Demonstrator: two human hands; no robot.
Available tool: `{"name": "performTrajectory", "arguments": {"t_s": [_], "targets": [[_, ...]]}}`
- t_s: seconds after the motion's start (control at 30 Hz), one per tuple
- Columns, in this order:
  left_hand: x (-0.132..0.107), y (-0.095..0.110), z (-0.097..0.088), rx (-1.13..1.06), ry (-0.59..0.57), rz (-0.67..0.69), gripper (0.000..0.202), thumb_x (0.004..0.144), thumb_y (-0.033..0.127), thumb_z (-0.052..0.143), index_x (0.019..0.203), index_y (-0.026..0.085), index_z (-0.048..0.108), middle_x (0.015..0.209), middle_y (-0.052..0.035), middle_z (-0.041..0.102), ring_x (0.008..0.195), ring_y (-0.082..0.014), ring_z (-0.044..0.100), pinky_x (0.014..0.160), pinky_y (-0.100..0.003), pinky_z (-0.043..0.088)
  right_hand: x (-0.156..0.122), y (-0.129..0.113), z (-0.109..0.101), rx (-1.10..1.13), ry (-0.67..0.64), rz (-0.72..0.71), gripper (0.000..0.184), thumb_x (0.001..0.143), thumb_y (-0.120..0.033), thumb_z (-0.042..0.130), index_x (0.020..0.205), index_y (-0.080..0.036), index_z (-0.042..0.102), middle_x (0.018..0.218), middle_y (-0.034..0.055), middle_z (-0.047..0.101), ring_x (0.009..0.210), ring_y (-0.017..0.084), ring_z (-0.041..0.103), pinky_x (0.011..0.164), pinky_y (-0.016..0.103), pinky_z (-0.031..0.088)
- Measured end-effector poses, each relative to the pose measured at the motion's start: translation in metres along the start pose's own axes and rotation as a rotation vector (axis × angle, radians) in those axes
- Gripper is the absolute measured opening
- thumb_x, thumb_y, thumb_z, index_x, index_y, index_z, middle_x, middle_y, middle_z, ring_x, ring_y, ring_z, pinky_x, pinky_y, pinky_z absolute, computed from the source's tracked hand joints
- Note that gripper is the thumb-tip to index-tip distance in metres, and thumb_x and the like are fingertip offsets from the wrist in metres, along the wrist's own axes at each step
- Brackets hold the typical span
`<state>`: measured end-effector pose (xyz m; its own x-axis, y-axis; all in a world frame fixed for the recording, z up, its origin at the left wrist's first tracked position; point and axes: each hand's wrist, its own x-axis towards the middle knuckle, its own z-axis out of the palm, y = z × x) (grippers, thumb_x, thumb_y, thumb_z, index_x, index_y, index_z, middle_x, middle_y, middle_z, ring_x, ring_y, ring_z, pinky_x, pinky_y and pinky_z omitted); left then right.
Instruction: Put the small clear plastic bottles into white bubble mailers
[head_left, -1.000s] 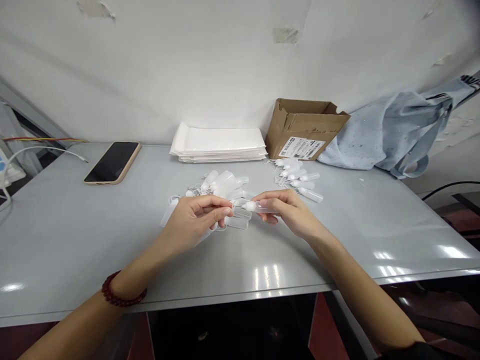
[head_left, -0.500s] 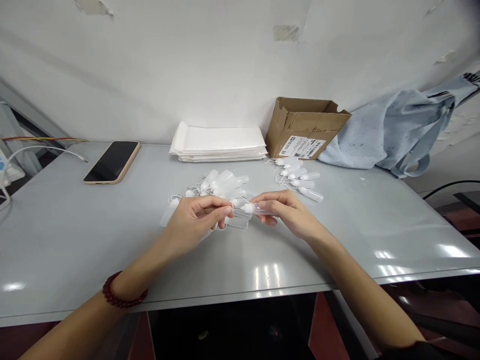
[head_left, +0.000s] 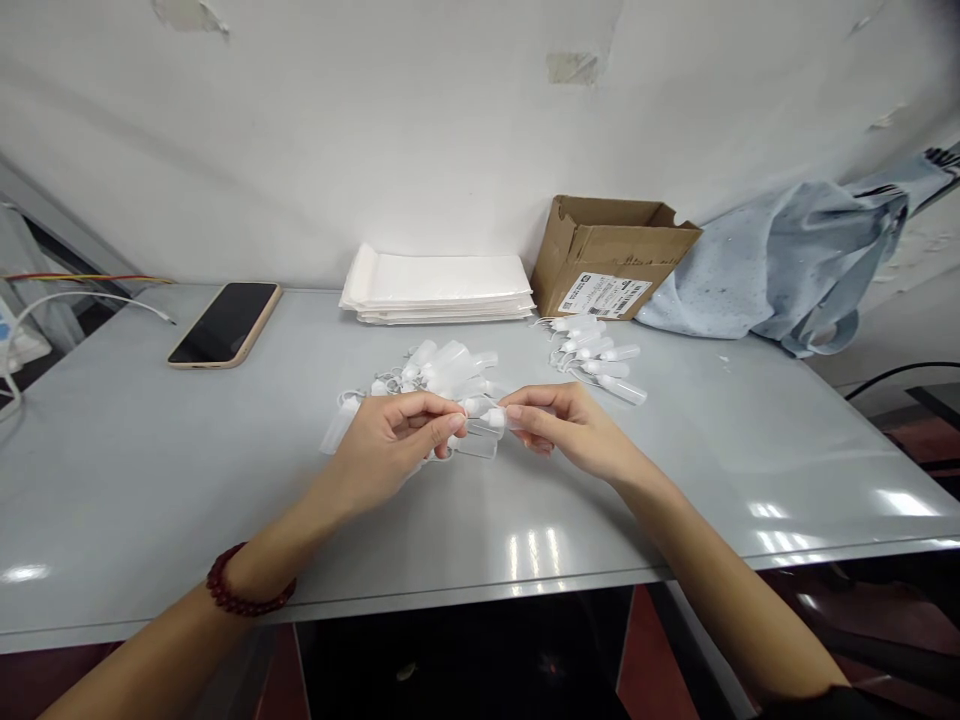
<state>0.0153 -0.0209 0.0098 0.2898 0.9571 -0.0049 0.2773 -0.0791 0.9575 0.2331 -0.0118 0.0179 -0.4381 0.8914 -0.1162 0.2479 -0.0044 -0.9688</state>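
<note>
My right hand (head_left: 574, 430) pinches a small clear plastic bottle (head_left: 501, 418) with a white tip, held sideways just above the grey table (head_left: 150, 470). My left hand (head_left: 390, 445) is closed in a pinch right beside the bottle's tip; whatever it holds is too small to name. Behind the hands lies a loose heap of similar small bottles (head_left: 442, 372) with thin loops. A second, tidier group of bottles (head_left: 600, 358) lies further right.
A phone (head_left: 225, 324) lies face up at the back left. A stack of white bags (head_left: 439, 286) and an open cardboard box (head_left: 611, 258) stand against the wall. A pale blue cloth bag (head_left: 795, 270) slumps at the right. Cables (head_left: 82, 296) run at the far left.
My right hand has slid slightly left, bringing the bottle closer to my left fingertips. Otherwise the scene is the same.
</note>
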Motion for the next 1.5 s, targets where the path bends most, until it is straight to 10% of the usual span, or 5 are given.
{"name": "performTrajectory", "arguments": {"t_s": [1.5], "targets": [[-0.002,0.001,0.001,0.094,0.002,0.050,0.027,0.089,0.038,0.052,0.078,0.019,0.067,0.060,0.0017,0.060,0.057,-0.0107,0.055,0.057,-0.022,0.047,0.000,0.001,0.010,0.024,-0.012,-0.049,0.029,0.087,-0.041,0.055,0.090,-0.016,0.069,0.061,-0.0037,0.045,0.053,0.007,0.038,0.053,0.024,0.033]]}}
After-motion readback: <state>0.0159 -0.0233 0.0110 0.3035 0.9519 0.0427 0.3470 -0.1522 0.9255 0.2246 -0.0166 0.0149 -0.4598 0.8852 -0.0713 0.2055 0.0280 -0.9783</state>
